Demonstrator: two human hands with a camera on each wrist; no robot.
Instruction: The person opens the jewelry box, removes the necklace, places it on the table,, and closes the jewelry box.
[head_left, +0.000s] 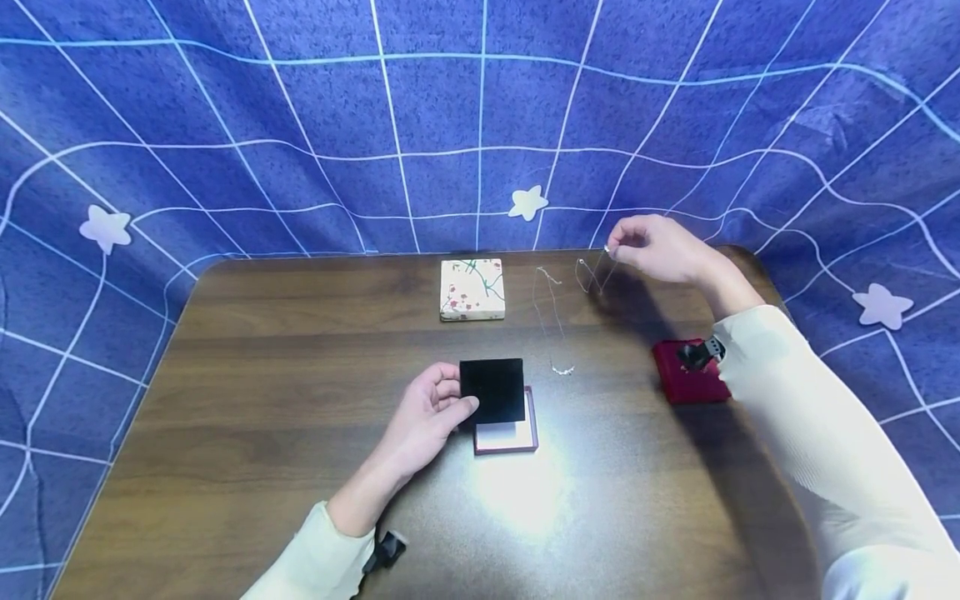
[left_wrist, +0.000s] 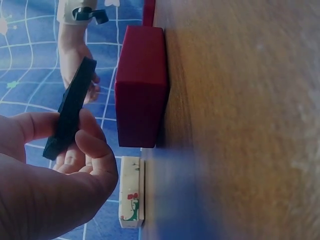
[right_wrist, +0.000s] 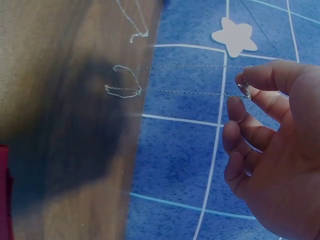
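My left hand (head_left: 423, 421) pinches a thin black square pad (head_left: 492, 390), thumb on one face and fingers behind. Below the pad stands an open box with a dark red rim (head_left: 536, 429) and a pale inside, partly covered from the head view. In the left wrist view the pad (left_wrist: 75, 107) is tilted beside the red box wall (left_wrist: 142, 75). Near the table's far right edge, my right hand (head_left: 660, 247) holds up a thin silver necklace (right_wrist: 185, 92) between thumb and index finger. Its lower end droops onto the wood. A second silver necklace (head_left: 562, 372) lies stretched out to its left.
A white box with a floral print (head_left: 472, 293) sits at the back middle. Under my right forearm is a red box or lid (head_left: 678, 375), partly hidden by the sleeve. A blue curtain (head_left: 300, 100) with white lines and stars hangs behind the brown wooden table (head_left: 300, 358).
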